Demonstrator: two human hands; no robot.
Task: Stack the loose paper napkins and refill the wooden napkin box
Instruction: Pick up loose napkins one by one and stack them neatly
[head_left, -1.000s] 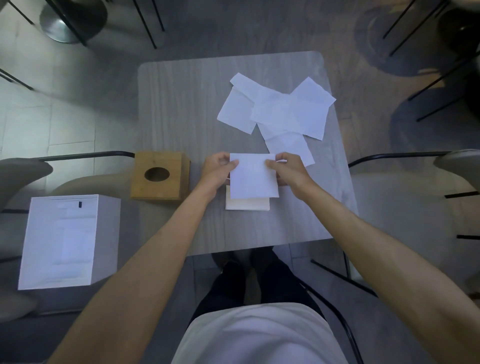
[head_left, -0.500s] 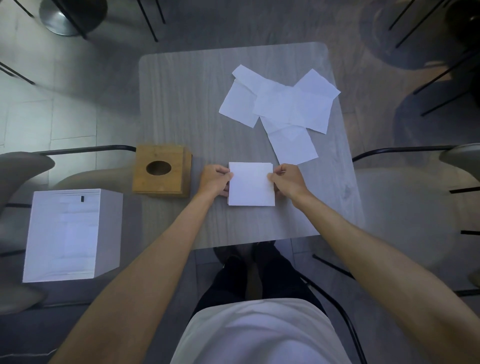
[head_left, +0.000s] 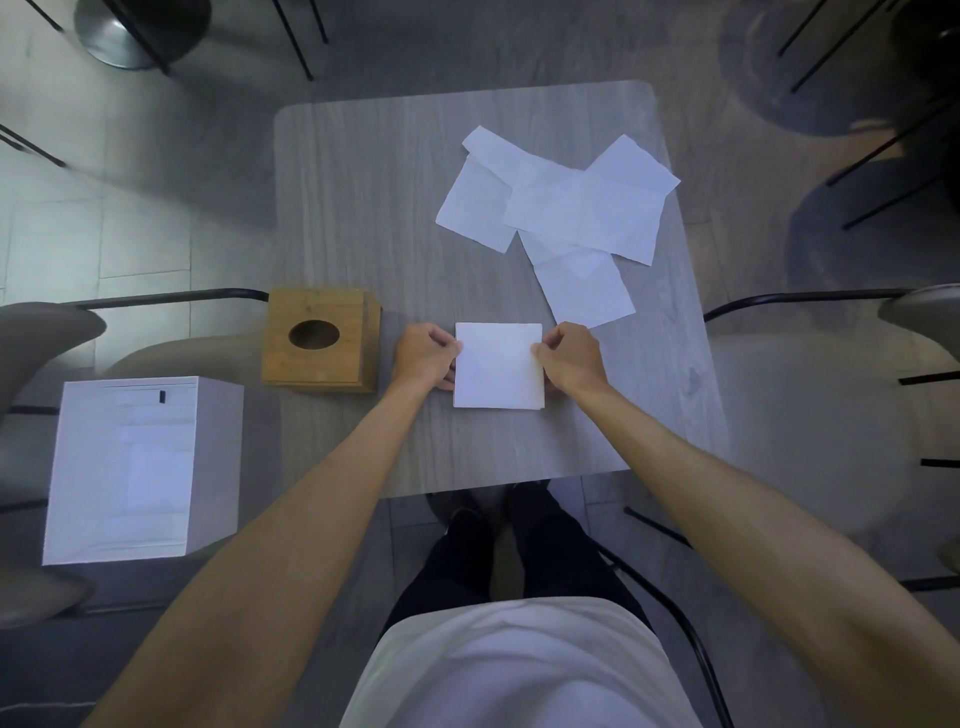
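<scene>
both hands are down on the table (head_left: 363, 208), one on each side of a neat stack (head_left: 498, 366) of white napkins. left hand (head_left: 423, 356) is curled, its fingertips pinching the stack's left edge near the top corner. right hand (head_left: 571, 358) is curled the same way, fingertips pinched on the right edge, a little below that top corner. the stack lies flat on the table between them, squared up, edges lined up well; i can't count the sheets in it from above.

just left of the left hand sits one wooden box (head_left: 319, 340), close to it but not touching, an oval hole in its top. it stands at the table's left edge. i can't see inside past the dark of the hole.

beyond the right hand, further out on the table, lie the loose napkins (head_left: 576, 213), spread flat and overlapping one another. i make out about five, though the overlaps make the count unsure. the nearest one (head_left: 584, 286) reaches down almost to the right hand's knuckles and to the stack's far right corner.

off the table, down to the left of the left forearm, stands one white box (head_left: 124, 467), well apart from everything else.

two chairs flank the table, one (head_left: 47, 332) out past the wooden box, one (head_left: 919, 312) far out to the right of the right hand.
</scene>
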